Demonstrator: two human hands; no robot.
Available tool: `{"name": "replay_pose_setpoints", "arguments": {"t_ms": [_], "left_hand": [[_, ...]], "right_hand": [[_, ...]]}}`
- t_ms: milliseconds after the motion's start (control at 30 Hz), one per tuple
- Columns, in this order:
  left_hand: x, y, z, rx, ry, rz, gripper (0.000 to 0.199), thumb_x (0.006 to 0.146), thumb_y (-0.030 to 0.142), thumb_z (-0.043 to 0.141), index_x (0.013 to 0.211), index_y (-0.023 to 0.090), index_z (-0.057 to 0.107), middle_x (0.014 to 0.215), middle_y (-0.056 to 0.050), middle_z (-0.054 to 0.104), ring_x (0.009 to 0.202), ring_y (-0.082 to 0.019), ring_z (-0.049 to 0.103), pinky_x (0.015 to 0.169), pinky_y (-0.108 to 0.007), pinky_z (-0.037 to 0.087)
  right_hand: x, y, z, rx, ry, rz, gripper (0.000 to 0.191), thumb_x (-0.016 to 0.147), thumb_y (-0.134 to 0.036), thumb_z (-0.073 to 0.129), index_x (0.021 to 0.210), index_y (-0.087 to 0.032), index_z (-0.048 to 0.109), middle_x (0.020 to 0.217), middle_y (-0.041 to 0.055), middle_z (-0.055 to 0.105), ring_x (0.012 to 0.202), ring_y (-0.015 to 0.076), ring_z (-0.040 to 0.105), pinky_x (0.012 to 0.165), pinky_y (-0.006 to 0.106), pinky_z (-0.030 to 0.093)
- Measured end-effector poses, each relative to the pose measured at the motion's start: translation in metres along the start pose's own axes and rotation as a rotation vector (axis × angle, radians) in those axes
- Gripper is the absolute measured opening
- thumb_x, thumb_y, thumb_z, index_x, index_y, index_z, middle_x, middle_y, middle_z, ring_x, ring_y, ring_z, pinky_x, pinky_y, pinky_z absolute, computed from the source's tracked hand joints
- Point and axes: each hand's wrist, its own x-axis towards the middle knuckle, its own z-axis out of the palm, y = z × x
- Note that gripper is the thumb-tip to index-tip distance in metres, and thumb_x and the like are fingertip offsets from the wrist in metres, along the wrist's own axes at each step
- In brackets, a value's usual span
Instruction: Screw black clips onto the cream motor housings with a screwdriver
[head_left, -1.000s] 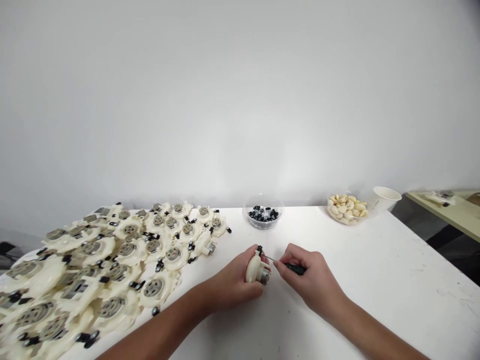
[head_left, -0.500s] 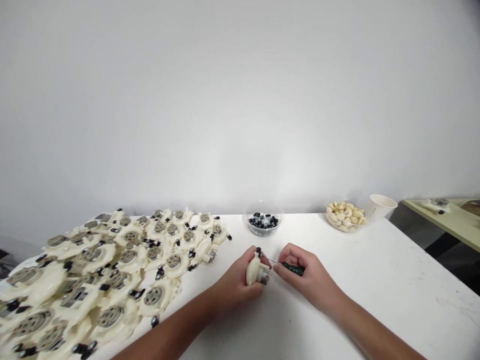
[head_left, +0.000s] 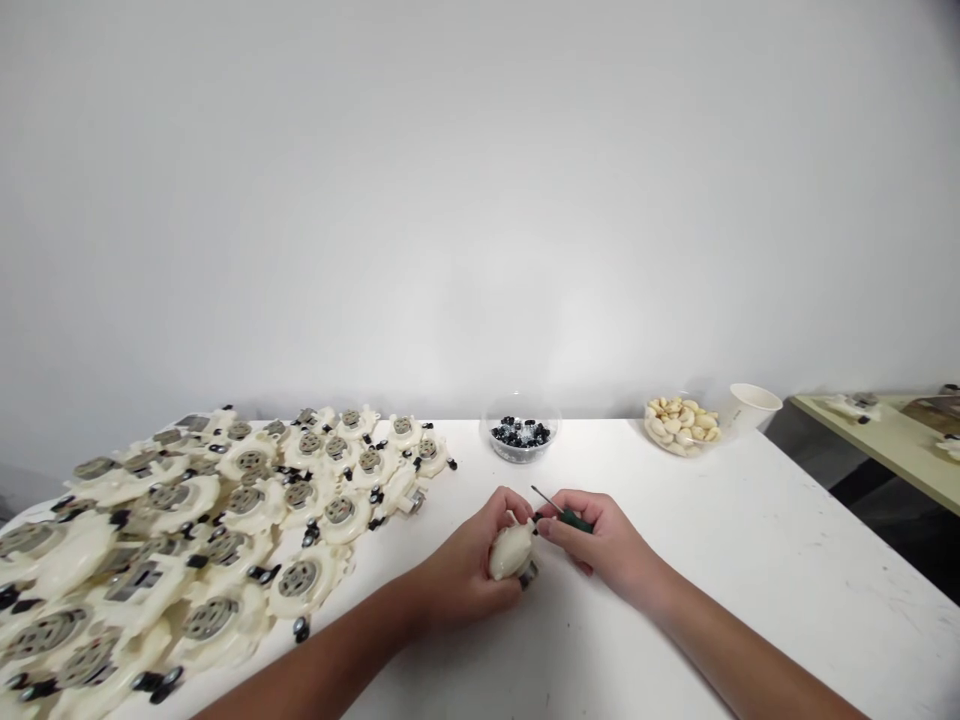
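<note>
My left hand (head_left: 480, 560) is closed around a cream plastic motor housing (head_left: 511, 552), whose grey metal motor end shows at the lower right. A small black piece sits on the housing's right side, close to my right fingertips. My right hand (head_left: 592, 535) grips a screwdriver (head_left: 576, 520) by its dark green handle. The thin shaft points up and left, its tip free in the air above the housing. Both hands are close together over the white table, the right fingers at or near the black piece; I cannot tell whether they touch it.
Many similar motor housings (head_left: 214, 620) with black fittings cover the table's left side. A clear bowl (head_left: 521, 450) of black and silver small parts stands behind my hands. Back right are a bowl of cream pieces (head_left: 681, 425) and a white cup (head_left: 752, 405). Beyond is a greenish table (head_left: 892, 450).
The screwdriver tip has come away from the black piece and now points upward. My left hand has turned the housing, and my right fingers have moved closer to it.
</note>
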Motion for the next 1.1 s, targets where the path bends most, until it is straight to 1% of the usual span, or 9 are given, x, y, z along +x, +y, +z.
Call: {"name": "replay_pose_setpoints", "arguments": {"t_ms": [100,267,367,467,567,733,867,1000,1100], "left_hand": [[-0.001,0.003,-0.002,-0.055,-0.030,-0.058,0.054,0.072,-0.001,0.057,0.115,0.025,0.038,0.082,0.006,0.044,0.066,-0.010,0.038,0.057,-0.022,0.029],[-0.001,0.005,-0.003,-0.110,-0.029,-0.052,0.045,0.077,0.006,0.060,0.114,0.024,0.042,0.083,0.005,0.048,0.069,-0.011,0.040,0.060,-0.024,0.031],[-0.001,0.006,-0.003,-0.125,-0.031,-0.048,0.042,0.078,0.008,0.061,0.112,0.024,0.044,0.084,0.005,0.049,0.071,-0.012,0.041,0.061,-0.024,0.031],[0.000,0.009,-0.004,-0.137,-0.033,-0.028,0.039,0.081,0.014,0.064,0.114,0.025,0.046,0.088,0.004,0.050,0.074,-0.013,0.043,0.064,-0.024,0.033],[0.000,0.012,-0.004,-0.129,-0.026,-0.025,0.031,0.091,0.027,0.065,0.116,0.024,0.048,0.090,0.002,0.051,0.075,-0.013,0.044,0.065,-0.025,0.034],[0.003,0.005,-0.004,-0.181,0.047,-0.062,0.044,0.091,0.035,0.069,0.128,0.024,0.047,0.088,0.002,0.052,0.071,-0.012,0.046,0.061,-0.023,0.037],[0.008,-0.004,-0.006,-0.291,0.216,-0.096,0.040,0.094,0.043,0.064,0.126,0.020,0.058,0.102,-0.006,0.057,0.074,-0.014,0.052,0.057,-0.023,0.045],[0.013,-0.004,-0.010,-0.536,0.318,-0.079,0.044,0.098,0.050,0.052,0.124,0.016,0.061,0.119,-0.014,0.057,0.089,-0.023,0.059,0.050,-0.024,0.048],[0.014,-0.002,-0.013,-0.672,0.316,-0.080,0.046,0.100,0.051,0.046,0.123,0.015,0.062,0.126,-0.017,0.058,0.095,-0.026,0.062,0.056,-0.028,0.052]], "right_hand": [[-0.001,-0.001,-0.001,0.022,0.029,-0.006,0.031,0.084,-0.046,0.076,0.089,-0.016,0.068,0.065,-0.0050,0.054,0.050,0.0067,0.035,0.048,0.023,0.024],[-0.001,-0.002,0.001,0.008,0.082,-0.022,0.022,0.083,-0.036,0.078,0.084,-0.018,0.066,0.059,-0.0067,0.049,0.050,0.0071,0.034,0.048,0.023,0.023],[-0.001,-0.002,0.004,0.038,0.109,-0.011,0.022,0.083,-0.036,0.078,0.082,-0.018,0.065,0.058,-0.0070,0.048,0.050,0.0071,0.034,0.047,0.023,0.022],[-0.001,0.000,0.005,0.136,0.091,0.027,0.023,0.086,-0.039,0.075,0.082,-0.019,0.064,0.057,-0.0073,0.047,0.048,0.0073,0.035,0.047,0.023,0.022],[-0.001,0.000,0.003,0.211,0.036,0.021,0.023,0.089,-0.039,0.073,0.083,-0.018,0.064,0.054,-0.0081,0.044,0.046,0.0067,0.033,0.046,0.023,0.023],[-0.001,-0.004,0.000,0.344,-0.035,0.008,0.018,0.093,-0.036,0.067,0.091,-0.019,0.062,0.049,-0.0109,0.036,0.044,0.0066,0.025,0.044,0.023,0.022],[0.001,-0.002,-0.001,0.464,-0.024,0.015,0.014,0.092,-0.029,0.062,0.086,-0.024,0.050,0.051,-0.0123,0.031,0.044,0.0073,0.016,0.040,0.021,0.018],[0.000,0.000,-0.003,0.312,0.059,-0.058,0.015,0.090,-0.031,0.065,0.088,-0.024,0.052,0.056,-0.0116,0.034,0.043,0.0066,0.020,0.040,0.021,0.018],[-0.003,-0.006,-0.004,0.023,0.159,-0.133,0.018,0.093,-0.040,0.067,0.097,-0.023,0.063,0.069,-0.0058,0.054,0.051,0.0081,0.040,0.047,0.023,0.029]]}}
